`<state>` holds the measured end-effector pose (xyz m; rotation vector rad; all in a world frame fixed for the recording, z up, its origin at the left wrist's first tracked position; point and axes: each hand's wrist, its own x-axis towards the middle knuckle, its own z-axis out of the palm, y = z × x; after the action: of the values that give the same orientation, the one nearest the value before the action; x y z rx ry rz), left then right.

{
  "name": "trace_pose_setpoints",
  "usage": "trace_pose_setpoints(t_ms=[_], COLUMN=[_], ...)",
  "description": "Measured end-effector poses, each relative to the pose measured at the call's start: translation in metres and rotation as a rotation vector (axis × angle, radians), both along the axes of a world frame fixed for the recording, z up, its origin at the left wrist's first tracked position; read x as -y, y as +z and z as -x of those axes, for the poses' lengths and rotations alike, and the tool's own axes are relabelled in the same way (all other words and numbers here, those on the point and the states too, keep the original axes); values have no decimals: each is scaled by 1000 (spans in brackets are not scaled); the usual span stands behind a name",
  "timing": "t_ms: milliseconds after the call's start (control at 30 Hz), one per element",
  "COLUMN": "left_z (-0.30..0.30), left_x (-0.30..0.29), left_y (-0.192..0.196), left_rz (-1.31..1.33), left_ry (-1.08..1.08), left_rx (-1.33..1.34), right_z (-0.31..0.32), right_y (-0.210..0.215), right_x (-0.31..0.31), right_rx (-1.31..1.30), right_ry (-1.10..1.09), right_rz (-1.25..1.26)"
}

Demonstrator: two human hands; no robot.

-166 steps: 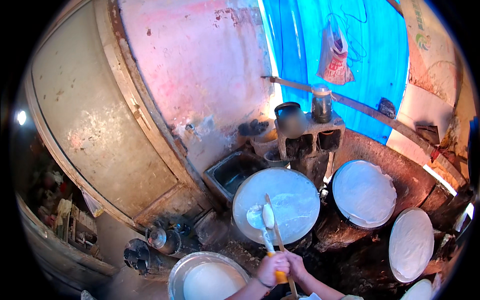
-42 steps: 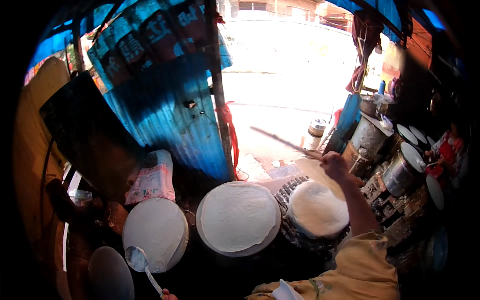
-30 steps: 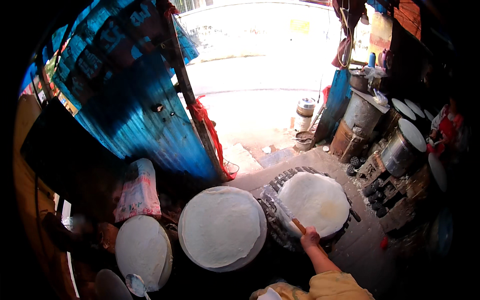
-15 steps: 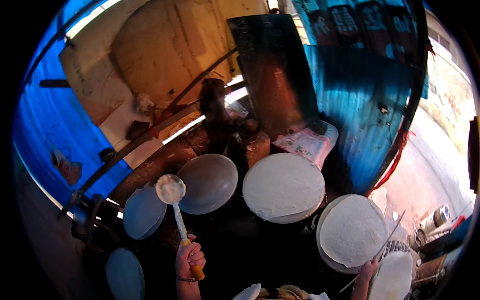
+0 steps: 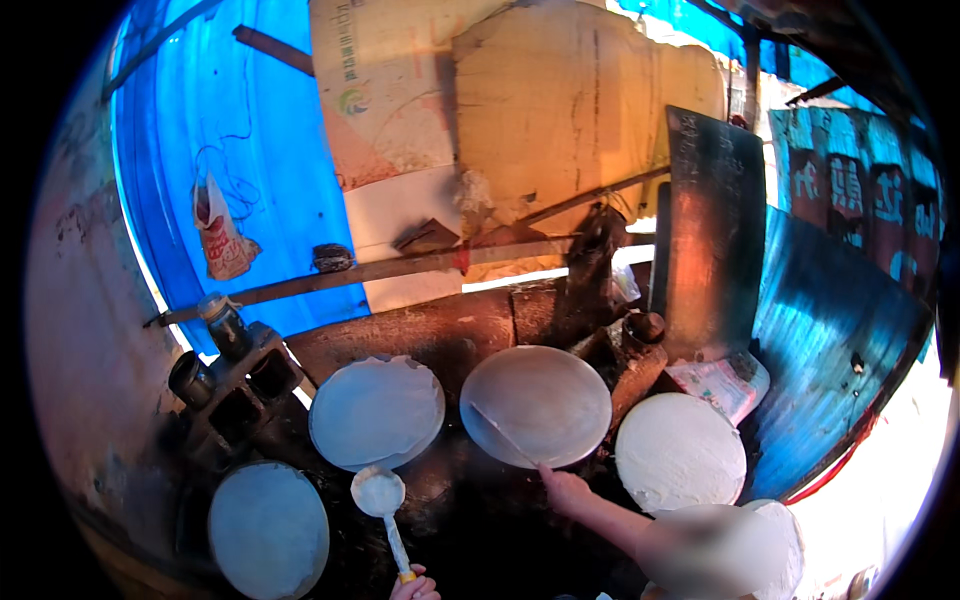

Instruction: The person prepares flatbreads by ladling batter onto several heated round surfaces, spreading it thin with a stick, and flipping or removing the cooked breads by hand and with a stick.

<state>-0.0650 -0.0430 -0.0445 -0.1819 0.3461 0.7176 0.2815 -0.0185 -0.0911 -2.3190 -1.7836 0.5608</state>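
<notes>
My left hand is closed around the yellow handle of a ladle at the lower edge. Pale batter coats its bowl. My right arm reaches in from the lower right, and my right hand is closed on a thin stick. The stick lies over a bare round griddle in the middle; I cannot tell whether it touches. Thin pale sheets cover the far left griddle, with a ragged edge, and the near left griddle. White batter covers the right griddle.
Another pale round is partly hidden behind my blurred right arm. A sooty metal stand with jars is at the left. Behind the griddles stand a low brown ledge, a dark upright board and a folded printed cloth.
The view has swung left. My right hand with the stick has moved from the right-hand griddles to the bare middle one. My left hand, still holding the ladle, is now lower in view.
</notes>
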Motion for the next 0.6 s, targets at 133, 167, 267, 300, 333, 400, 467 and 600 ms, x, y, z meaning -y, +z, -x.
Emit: trace_pose_setpoints(t_ms=[133,167,267,300,333,400,467,600], left_z=[14,14,11,8,3,-9,-26,-64], left_x=[-1,-2,-9,-13,-20,-33,-50,-90], left_y=[-17,-19,-19,-19,-21,-20,-15,4], left_rz=[8,3,-10,-14,-15,-19,-29,27], left_ry=[72,86,146,164,158,159,163,190], left_rx=[89,45,-39,-61,-54,-51,-18,63], right_z=[-27,-32,-49,-60,-93,-155,-177,-126], right_y=[-6,-6,-3,-1,-12,-20,-8,33], right_x=[-56,-67,-98,-105,-117,-140,-164,-195], right_rx=[149,168,186,182,167,133,121,-187], right_ry=[78,84,113,118,-69,-400,-279,-75], right_rz=[-54,-27,-62,-91,-76,-141,-91,36])
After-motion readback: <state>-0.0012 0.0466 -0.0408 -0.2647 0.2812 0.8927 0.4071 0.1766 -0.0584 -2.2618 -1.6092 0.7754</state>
